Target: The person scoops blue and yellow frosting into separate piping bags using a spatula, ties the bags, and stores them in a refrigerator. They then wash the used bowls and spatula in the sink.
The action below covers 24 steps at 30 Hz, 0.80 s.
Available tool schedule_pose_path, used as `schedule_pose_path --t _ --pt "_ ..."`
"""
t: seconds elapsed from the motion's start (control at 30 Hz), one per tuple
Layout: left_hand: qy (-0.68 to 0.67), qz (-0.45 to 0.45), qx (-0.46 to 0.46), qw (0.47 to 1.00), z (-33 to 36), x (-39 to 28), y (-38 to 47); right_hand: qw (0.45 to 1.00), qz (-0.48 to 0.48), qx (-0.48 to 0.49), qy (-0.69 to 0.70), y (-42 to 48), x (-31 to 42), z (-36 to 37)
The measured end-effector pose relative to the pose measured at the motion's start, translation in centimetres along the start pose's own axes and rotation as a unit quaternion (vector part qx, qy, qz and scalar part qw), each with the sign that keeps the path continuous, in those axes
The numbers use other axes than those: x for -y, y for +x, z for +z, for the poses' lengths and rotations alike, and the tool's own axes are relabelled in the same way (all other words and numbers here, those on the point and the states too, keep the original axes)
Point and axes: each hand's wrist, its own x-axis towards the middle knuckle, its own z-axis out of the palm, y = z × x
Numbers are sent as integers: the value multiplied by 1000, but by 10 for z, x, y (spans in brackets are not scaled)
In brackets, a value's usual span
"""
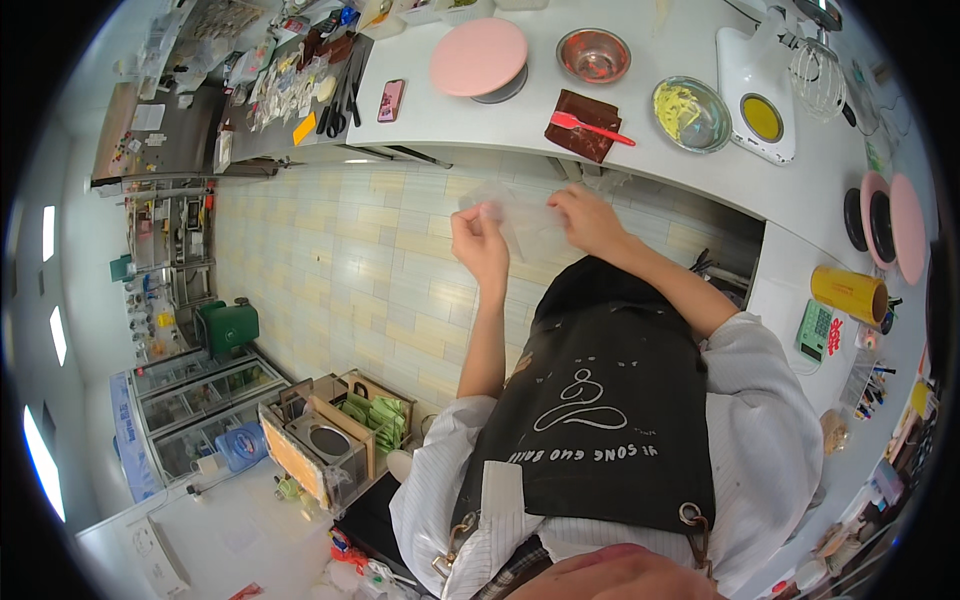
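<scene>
My left hand (482, 247) pinches one end of a thin, translucent plastic piece (529, 221), perhaps a bag or film. At its other side, the fingers of my right hand (592, 219) grip it too. The plastic hangs in the air before my black apron (600, 352), over the floor just short of the white worktop (510, 127). It is blurred, and its exact shape cannot be made out. On the worktop beyond lies a folded brown cloth (559, 139) with a red spatula (592, 129) across it.
A pink turntable (480, 56), a phone (391, 100), a red-smeared metal bowl (593, 56), a bowl with yellow cream (691, 114) and a stand mixer (757, 90) stand on the worktop. Scissors (335, 120) lie at left. A yellow film roll (847, 294) and calculator (814, 330) are at right.
</scene>
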Motion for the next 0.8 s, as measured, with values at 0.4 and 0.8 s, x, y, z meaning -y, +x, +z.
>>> schedule_pose_path --t 0.4,0.8 --pt "-542 -441 209 685 -23 14 14 530 365 13 766 24 -14 -31" --pt "-287 66 219 930 -35 -67 -22 598 237 125 756 14 44 -114"
